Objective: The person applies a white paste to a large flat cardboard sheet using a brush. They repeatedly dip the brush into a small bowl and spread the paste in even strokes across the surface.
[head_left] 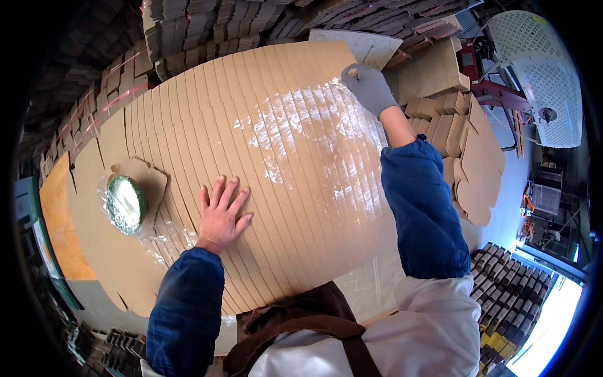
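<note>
Overlapping flat cardboard sheets (188,125) are fanned out across the work surface before me. My left hand (221,217), bare below a blue sleeve, lies flat on them with its fingers spread. My right hand (369,87), in a grey glove, is closed at the far right edge of the sheets, thumb and forefinger curled together. What it grips, if anything, is too hard to make out. Shiny clear film (314,132) covers the right part of the sheets and reaches close to this hand. To the left of my left hand, a roll of clear film (125,206) with a green rim rests on the cardboard.
Bundled cardboard stacks (207,31) line the far side. More cut cardboard pieces (468,147) stand at the right, beside a wooden board (427,72). A machine with a white perforated guard (543,88) is at the far right. Dark stacked pieces (512,295) sit lower right.
</note>
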### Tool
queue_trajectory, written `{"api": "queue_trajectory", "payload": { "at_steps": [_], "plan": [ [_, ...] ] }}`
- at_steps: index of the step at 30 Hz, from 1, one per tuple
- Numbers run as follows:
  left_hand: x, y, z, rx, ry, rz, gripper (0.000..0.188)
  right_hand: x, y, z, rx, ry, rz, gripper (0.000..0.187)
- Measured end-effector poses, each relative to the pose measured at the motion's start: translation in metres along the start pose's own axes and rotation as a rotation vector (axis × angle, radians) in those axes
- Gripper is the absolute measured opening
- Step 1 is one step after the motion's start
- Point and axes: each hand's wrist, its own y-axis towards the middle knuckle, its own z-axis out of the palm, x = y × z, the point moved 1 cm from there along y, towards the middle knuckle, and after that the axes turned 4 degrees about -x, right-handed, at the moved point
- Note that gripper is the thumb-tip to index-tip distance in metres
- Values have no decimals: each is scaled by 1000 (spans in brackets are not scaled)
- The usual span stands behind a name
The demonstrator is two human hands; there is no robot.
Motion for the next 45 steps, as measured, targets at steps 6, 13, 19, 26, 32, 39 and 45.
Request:
{"api": "queue_trajectory", "payload": {
  "at_steps": [6,13,19,26,32,39,45],
  "plan": [
    [1,-1,-1,-1,17,-2,61,2,-3,0,-1,2,27,28],
    [0,2,3,-11,21,16,62,-56,-42,-17,-102,-148,179,26],
    [-7,2,7,-22,65,27,63,-63,-137,-2,-184,-106,46,20],
    [-2,0,7,-61,82,40,60,-33,-178,7,-197,79,79,19],
    [-3,-1,6,-49,85,25,59,-35,-205,-1,-252,93,258,18],
    [-4,2,7,-55,106,30,59,-35,-237,7,-288,47,239,16],
    [-3,-1,4,-48,132,25,58,-21,-263,-18,-275,330,318,15]
  ]
}}
